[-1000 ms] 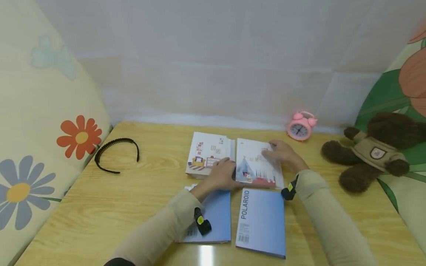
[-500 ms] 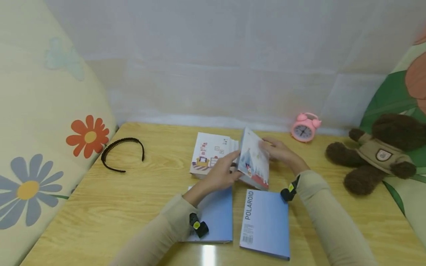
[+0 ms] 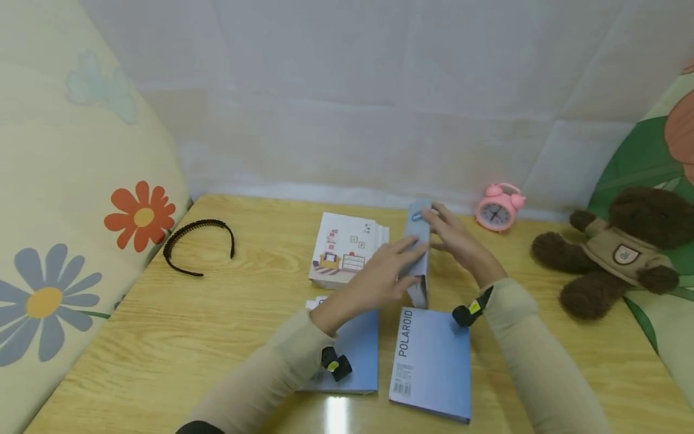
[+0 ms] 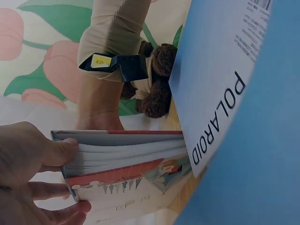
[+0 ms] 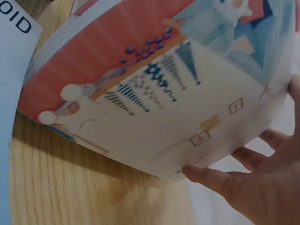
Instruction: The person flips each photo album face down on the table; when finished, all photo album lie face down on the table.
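A photo album (image 3: 414, 228) with an illustrated cover stands on edge, its light blue spine turned up in the head view. My left hand (image 3: 379, 274) pinches the spine near its front end; in the left wrist view the thumb and fingers (image 4: 58, 190) lie on either side, with the white pages showing. At the far end my right hand (image 3: 458, 238) holds the album, its fingers at the cover's corner in the right wrist view. To the left lies a stack of white illustrated albums (image 3: 347, 247). Two blue albums lie in front, the right one (image 3: 434, 361) marked POLAROID.
A black headband (image 3: 197, 224) lies on the left of the wooden table (image 3: 260, 337). Behind, to the right, stands a pink alarm clock (image 3: 496, 211). A brown teddy bear (image 3: 615, 253) sits at the right edge. A white cloth (image 3: 347, 120) hangs behind the table.
The album lay flat with its picture cover up; it has been tilted up onto its edge, spine upward. My left hand has moved right onto the spine, and the right hand has shifted slightly back.
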`<state>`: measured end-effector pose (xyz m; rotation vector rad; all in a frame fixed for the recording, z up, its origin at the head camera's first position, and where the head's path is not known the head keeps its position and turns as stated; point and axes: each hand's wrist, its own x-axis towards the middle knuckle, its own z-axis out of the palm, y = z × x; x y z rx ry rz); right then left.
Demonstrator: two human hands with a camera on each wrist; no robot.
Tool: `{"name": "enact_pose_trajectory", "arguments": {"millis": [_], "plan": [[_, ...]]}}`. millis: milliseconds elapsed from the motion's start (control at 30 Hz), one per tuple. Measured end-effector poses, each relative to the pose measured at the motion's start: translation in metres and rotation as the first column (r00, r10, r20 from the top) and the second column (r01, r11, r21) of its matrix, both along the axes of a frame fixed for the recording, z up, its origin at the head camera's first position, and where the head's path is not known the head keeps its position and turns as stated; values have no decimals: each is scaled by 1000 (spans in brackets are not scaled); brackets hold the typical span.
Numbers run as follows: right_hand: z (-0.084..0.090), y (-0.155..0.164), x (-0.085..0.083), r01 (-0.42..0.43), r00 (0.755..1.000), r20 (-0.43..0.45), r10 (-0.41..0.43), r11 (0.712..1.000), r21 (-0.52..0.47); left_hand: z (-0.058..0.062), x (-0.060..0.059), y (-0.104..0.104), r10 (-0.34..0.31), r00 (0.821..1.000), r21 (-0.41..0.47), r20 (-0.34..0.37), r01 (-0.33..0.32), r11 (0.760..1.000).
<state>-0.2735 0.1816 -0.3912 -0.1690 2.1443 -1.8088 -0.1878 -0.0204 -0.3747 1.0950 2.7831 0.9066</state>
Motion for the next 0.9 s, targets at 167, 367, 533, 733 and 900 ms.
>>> {"name": "enact_pose_trajectory", "arguments": {"millis": [167, 367, 533, 733, 900], "plan": [[0, 9, 3, 19, 1000, -17, -19, 1000, -15, 2, 0, 12, -9, 1000, -92, -1, 9, 996], [-3, 15, 4, 20, 1000, -16, -20, 1000, -11, -3, -2, 14, 1, 998, -36, 59, 1, 999], [-4, 15, 3, 26, 999, -24, -26, 1000, -6, -18, -9, 11, 15, 986, 152, 165, -41, 988], [-8, 15, 3, 84, 996, -9, -84, 996, -3, -43, -21, 12, -103, 970, 293, 218, 35, 955], [-10, 13, 4, 156, 988, 12, -156, 987, -23, -50, -23, 12, -97, 967, 267, 236, 31, 963]]}}
